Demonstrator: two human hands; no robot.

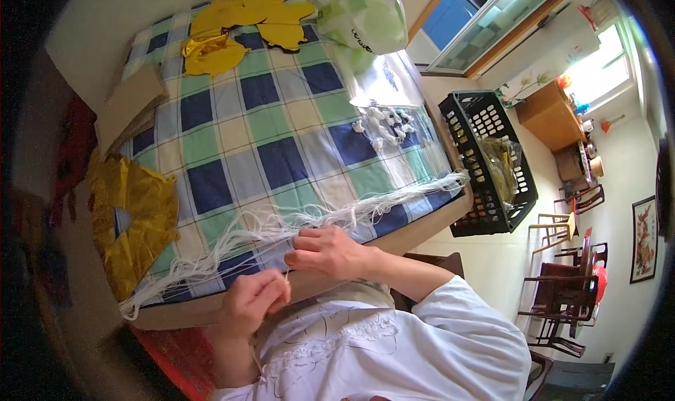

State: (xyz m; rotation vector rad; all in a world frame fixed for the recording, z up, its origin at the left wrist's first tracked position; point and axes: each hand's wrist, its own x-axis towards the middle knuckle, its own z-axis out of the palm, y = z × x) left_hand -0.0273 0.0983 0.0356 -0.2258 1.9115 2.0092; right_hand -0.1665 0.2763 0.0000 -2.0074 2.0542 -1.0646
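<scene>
A long bundle of loose white strings point(309, 219) lies along the near side of the checked cloth, from the lower left to the right corner. My right hand point(327, 253) is at the edge of this bundle, its fingers curled and pressed together. Lower and to the left, close to my body, my left hand point(254, 297) is closed in a pinch. A thin pale strand shows faintly between the two hands; their fingertips are partly hidden. Several small white tied pieces point(383, 126) lie beyond the strings on the right.
Shiny gold sheets point(137, 221) hang over the table's left side, below brown cardboard point(130, 109). Yellow cut-out shapes point(242, 17) and a pale green plastic bag point(365, 17) are at the far side. A black basket point(485, 102) stands off the right edge; dark chairs point(562, 288) are farther right.
</scene>
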